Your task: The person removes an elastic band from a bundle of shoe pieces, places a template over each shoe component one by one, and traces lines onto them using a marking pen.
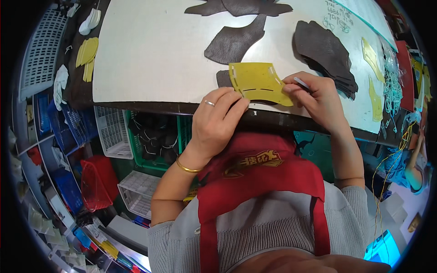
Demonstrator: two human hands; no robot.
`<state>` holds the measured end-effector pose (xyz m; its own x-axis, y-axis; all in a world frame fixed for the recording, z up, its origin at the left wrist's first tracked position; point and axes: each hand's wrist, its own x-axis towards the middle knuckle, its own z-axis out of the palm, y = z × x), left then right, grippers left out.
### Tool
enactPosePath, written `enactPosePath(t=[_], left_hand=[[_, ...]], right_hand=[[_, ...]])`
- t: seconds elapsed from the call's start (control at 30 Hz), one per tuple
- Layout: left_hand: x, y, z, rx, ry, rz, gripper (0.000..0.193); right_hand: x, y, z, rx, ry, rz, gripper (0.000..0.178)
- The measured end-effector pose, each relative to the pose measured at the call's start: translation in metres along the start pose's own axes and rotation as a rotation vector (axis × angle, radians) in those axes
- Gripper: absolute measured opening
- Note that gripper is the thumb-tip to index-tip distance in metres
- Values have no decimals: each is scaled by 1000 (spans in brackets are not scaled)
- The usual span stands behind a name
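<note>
A yellow pattern template point(257, 78) with narrow slots lies at the near edge of the table, over a dark leather piece point(223, 78) that peeks out at its left. My left hand point(214, 116) is closed at the template's near left corner, fingertips on its edge. My right hand point(321, 98) grips a slim pale marking pen point(300, 83) and rests at the template's right side. The pen's tip is hidden by my fingers. Just beyond the template lies a single dark leather piece point(230, 44).
A stack of dark leather pieces point(323, 52) sits to the right on the white table point(150, 54). More leather point(241, 5) lies at the far edge. Yellow templates point(374, 59) and tangled cord point(392, 86) line the right side. Crates point(114, 132) stand below the table's left part.
</note>
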<state>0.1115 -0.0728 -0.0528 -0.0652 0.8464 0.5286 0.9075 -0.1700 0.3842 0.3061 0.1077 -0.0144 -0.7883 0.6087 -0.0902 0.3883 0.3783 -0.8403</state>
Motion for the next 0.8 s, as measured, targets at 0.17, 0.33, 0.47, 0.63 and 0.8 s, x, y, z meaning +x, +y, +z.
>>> enactPosePath(t=[0.17, 0.33, 0.47, 0.63, 0.8], left_hand=[[-9, 0, -2, -16, 11, -54, 25], [-11, 3, 1, 32, 9, -3, 29], [-3, 9, 0, 99, -35, 2, 29], [5, 13, -7, 297, -254, 16, 37], [17, 23, -10, 323, -354, 41, 46]], right_hand=[[14, -3, 15, -224, -108, -24, 17], [10, -6, 22, -287, -81, -63, 17], [10, 3, 25, -363, -14, -160, 19], [18, 7, -12, -87, -104, 181, 27], [-4, 7, -5, -310, 18, 50, 26]])
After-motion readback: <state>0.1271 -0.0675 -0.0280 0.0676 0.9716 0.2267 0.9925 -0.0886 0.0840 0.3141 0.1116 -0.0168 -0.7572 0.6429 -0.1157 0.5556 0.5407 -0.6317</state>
